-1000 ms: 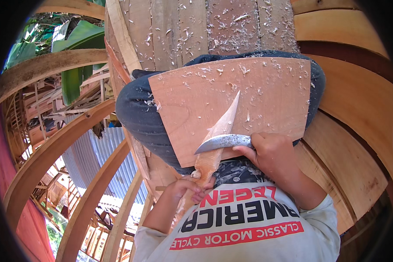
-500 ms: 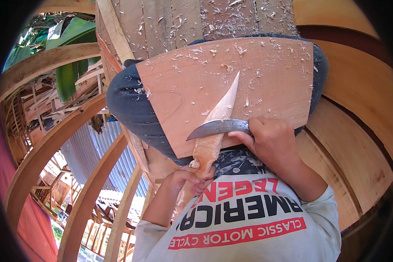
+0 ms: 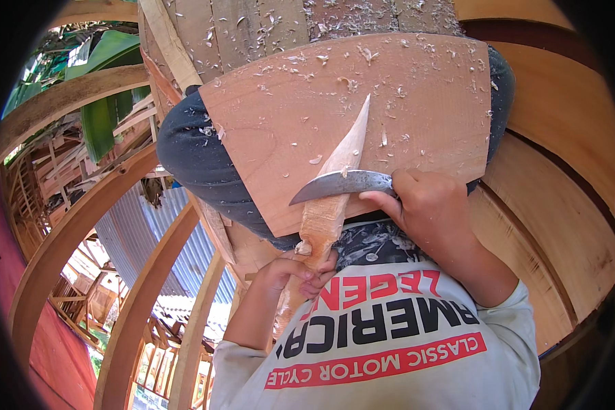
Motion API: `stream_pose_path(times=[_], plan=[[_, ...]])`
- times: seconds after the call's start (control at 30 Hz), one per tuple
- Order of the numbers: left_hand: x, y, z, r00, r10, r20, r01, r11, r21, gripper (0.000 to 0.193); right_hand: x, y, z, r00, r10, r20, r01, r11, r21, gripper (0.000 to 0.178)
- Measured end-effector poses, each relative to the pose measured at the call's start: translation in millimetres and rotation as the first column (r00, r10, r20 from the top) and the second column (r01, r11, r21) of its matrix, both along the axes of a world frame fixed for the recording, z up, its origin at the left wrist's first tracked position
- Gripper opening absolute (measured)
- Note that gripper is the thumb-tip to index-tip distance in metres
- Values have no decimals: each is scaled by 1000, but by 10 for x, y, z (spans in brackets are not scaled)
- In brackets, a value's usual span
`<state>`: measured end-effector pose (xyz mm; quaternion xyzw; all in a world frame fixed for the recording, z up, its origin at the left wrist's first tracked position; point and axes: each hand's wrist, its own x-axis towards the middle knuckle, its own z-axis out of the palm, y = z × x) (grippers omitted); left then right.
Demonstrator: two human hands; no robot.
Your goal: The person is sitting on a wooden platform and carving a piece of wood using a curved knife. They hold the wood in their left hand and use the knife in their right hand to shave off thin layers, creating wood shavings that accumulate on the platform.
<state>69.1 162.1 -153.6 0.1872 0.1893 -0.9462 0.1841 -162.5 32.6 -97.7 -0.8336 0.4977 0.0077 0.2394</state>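
A pale piece of wood (image 3: pixel 321 220), carved to a long point at its far end, lies slantwise over a flat wooden board (image 3: pixel 430 116) on my lap. My left hand (image 3: pixel 297 275) is wrapped round the near, rougher part of it, close to my shirt. A curved knife (image 3: pixel 342 183) crosses the carved wood, its blade resting on the upper face with the tip toward the left. Closed round the knife's handle is my right hand (image 3: pixel 427 205), thumb stretched along toward the blade; the handle itself is hidden in the fist.
Wood shavings (image 3: pixel 348 85) lie scattered over the board and the planks (image 3: pixel 253 34) beyond it. Curved wooden ribs (image 3: pixel 150 287) stand at the left, with corrugated metal sheets (image 3: pixel 143 225) behind them. Curved planking (image 3: pixel 553 137) rises at the right.
The board, carved wood, knife and right hand sit slightly higher in the picture. Along the carved wood, the blade's place looks nearly the same. Both hands keep their grips.
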Motion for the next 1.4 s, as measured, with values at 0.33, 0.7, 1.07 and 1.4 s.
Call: stream_pose_path(times=[0.33,0.7,1.07,1.4], plan=[[-44,31,-16,998,6,-59,-8,999,-35,30,58,141,40,993,108,40,-109,993,35,44],[-61,-12,69,998,54,19,-54,998,9,29,-154,-72,-38,994,-105,-15,103,991,-88,44],[-18,4,-46,999,6,-45,-5,1000,30,30,22,-9,40,997,74,34,-72,996,-57,48],[5,38,-70,998,5,-59,-4,1000,21,31,-149,-133,71,995,-45,-85,40,998,-55,49]])
